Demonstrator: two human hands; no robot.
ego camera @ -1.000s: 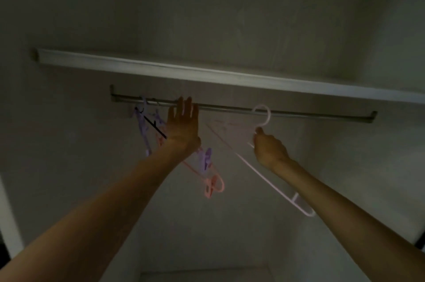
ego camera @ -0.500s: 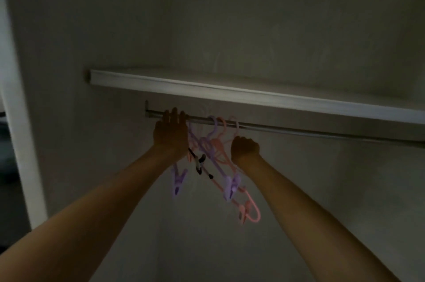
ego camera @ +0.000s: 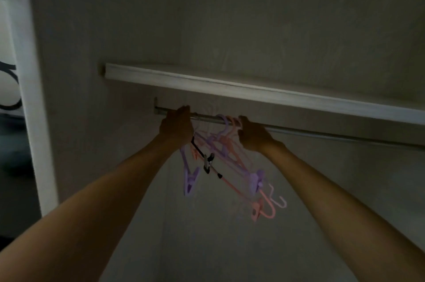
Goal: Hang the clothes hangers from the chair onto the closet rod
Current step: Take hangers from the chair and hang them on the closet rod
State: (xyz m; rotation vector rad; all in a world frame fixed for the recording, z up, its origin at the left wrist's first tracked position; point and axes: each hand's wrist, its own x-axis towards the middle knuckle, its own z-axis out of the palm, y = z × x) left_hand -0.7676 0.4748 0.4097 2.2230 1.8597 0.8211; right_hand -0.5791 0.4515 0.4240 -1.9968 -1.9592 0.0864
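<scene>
The left hand point(ego camera: 177, 124) reaches up with fingers curled over the thin metal closet rod point(ego camera: 322, 134) near its left end. The right hand point(ego camera: 253, 134), fingers curled, grips the hooks of a bunch of purple and pink plastic clip hangers point(ego camera: 226, 155) hanging on the rod between both hands. Their number cannot be told. One white shelf point(ego camera: 253, 92) runs just above both hands.

Closet rod point(ego camera: 322, 133) cut off rightward
</scene>
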